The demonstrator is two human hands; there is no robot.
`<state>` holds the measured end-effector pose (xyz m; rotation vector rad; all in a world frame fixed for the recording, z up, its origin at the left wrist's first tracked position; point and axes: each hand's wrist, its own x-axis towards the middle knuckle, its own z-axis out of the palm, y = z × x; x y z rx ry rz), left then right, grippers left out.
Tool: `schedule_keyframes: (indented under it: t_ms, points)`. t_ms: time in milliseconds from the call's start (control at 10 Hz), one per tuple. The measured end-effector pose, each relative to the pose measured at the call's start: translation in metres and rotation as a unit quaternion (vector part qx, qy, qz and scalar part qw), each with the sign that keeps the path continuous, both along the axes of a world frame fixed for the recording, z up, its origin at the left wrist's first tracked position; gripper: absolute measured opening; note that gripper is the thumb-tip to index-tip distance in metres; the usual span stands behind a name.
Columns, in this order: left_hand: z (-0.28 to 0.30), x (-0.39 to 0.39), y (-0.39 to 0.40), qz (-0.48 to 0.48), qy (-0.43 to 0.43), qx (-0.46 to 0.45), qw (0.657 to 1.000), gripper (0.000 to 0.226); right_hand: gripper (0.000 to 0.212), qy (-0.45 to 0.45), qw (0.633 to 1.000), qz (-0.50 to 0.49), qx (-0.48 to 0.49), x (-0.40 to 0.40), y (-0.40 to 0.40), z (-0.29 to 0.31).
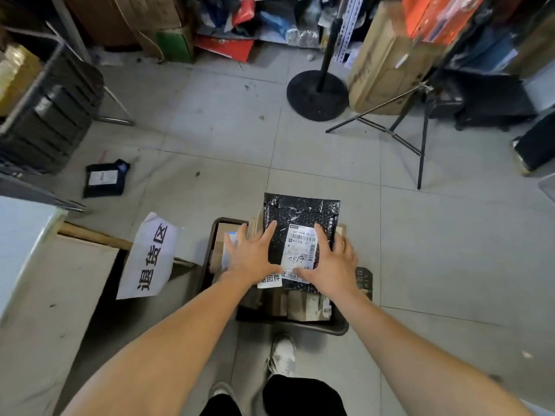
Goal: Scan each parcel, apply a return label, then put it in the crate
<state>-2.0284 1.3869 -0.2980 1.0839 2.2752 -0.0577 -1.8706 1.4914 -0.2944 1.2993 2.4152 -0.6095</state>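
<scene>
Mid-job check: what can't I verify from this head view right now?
- Return label: half under the left hand; text cut off.
- Shipping label print: too small.
- Crate contents: mostly hidden by the black parcel and right hand.
- Scanner: not in view.

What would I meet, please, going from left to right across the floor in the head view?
Small black parcel → white sign → left hand → black mailer → right hand → tripod.
</scene>
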Motion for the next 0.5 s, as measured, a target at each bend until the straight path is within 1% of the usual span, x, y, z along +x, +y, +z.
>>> schedule_keyframes:
  t_ms: [200, 300, 400, 500]
  points:
    - [-0.018, 0.001, 0.007, -0.002, -0.014, -0.005, 1.0, 0.116, 0.111, 0.005, 1.0, 0.001, 0.01, 0.007, 0.008, -0.017]
    - [-0.02, 0.002, 0.007, -0.009, -0.003, -0.02, 1.0, 0.12, 0.111, 0.001, 1.0, 0.008, 0.01, 0.008, 0.007, -0.015]
    - [-0.02, 0.002, 0.003, -0.023, 0.017, -0.023, 0.999, 0.122, 0.109, 0.016, 1.0, 0.003, 0.013, 0.009, 0.002, -0.01]
    - [-0.007, 0.0, 0.0, -0.046, 0.051, -0.013, 0.998, 0.123, 0.11, 0.018, 0.999, 0.006, 0.034, 0.01, -0.003, 0.0]
